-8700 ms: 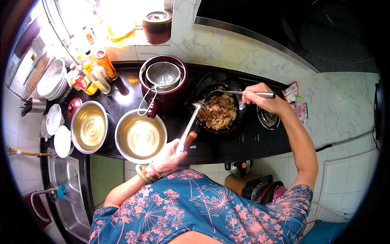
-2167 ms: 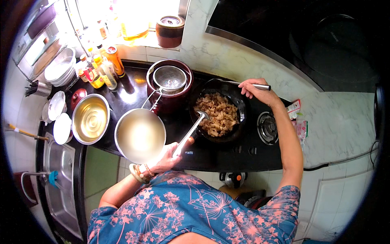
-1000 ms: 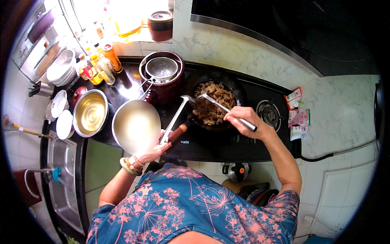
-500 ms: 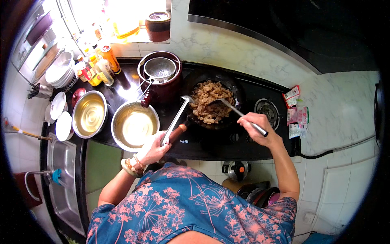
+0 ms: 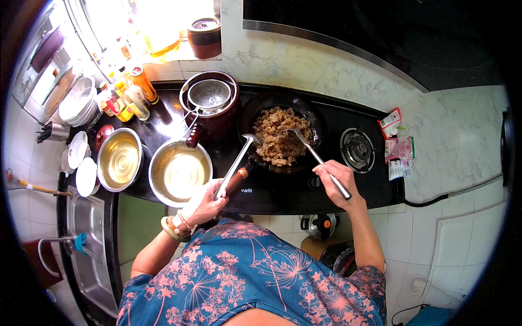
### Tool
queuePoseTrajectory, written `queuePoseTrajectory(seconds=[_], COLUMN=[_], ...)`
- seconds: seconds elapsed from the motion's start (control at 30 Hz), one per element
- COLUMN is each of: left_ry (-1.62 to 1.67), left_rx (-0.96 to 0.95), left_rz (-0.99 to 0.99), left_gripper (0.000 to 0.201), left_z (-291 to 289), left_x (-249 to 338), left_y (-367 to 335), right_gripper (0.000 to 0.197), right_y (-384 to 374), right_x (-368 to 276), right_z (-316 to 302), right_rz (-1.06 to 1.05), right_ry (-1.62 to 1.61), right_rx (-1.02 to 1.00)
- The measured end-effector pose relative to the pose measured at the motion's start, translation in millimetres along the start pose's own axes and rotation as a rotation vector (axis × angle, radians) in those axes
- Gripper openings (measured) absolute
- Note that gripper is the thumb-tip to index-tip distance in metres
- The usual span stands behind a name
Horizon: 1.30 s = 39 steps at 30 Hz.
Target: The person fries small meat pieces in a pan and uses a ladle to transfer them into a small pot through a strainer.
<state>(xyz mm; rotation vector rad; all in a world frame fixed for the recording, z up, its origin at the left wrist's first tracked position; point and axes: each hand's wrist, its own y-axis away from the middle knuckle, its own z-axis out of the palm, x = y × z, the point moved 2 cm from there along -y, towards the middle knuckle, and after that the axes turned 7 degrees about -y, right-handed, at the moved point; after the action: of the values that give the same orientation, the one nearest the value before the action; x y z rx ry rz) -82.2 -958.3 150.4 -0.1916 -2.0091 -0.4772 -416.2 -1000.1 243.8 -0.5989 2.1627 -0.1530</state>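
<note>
A dark wok full of browned food pieces sits on the black stove. My left hand grips a metal ladle together with the wok's brown handle; the ladle's bowl rests at the wok's left rim. My right hand holds a long metal spatula whose blade lies in the food. Bangles circle my left wrist.
A steel bowl of pale liquid and a second steel bowl stand left of the wok. A dark pot with a strainer is behind them. Bottles, white dishes, a sink, a free burner and packets surround.
My right hand came off the wok's far handle, took the spatula and brought it into the food. My left hand stayed on the ladle and wok handle throughout.
</note>
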Motion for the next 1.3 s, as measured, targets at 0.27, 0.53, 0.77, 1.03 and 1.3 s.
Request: queuePoseTrajectory(seconds=[0.27, 0.53, 0.77, 1.03, 1.3], left_ry=[-0.03, -0.092, -0.427, -0.588, -0.084], left_rx=[-0.018, 0.15, 0.047, -0.014, 0.059], left_rz=[0.05, 0.243, 0.154, 0.109, -0.007], left_gripper=[0.026, 0.013, 0.019, 0.048, 0.046], left_z=[-2.2, 4.6, 3.4, 16.5, 17.2], left_x=[-0.1, 0.2, 32.4, 15.7, 13.2], left_y=[-7.6, -54.6, -132.7, -140.2, -115.3], right_gripper=[0.011, 0.021, 0.048, 0.036, 0.037], right_y=[40.1, 81.4, 108.2, 113.2, 79.3], right_x=[55.5, 56.5, 99.7, 187.2, 213.8], right_z=[54.2, 102.3, 106.3, 61.6, 65.5], right_rz=[-0.034, -0.055, 0.246, 0.823, 0.862], right_ry=[-0.012, -0.012, -0.085, 0.353, 0.538], right_rx=[0.171, 0.279, 0.299, 0.227, -0.331])
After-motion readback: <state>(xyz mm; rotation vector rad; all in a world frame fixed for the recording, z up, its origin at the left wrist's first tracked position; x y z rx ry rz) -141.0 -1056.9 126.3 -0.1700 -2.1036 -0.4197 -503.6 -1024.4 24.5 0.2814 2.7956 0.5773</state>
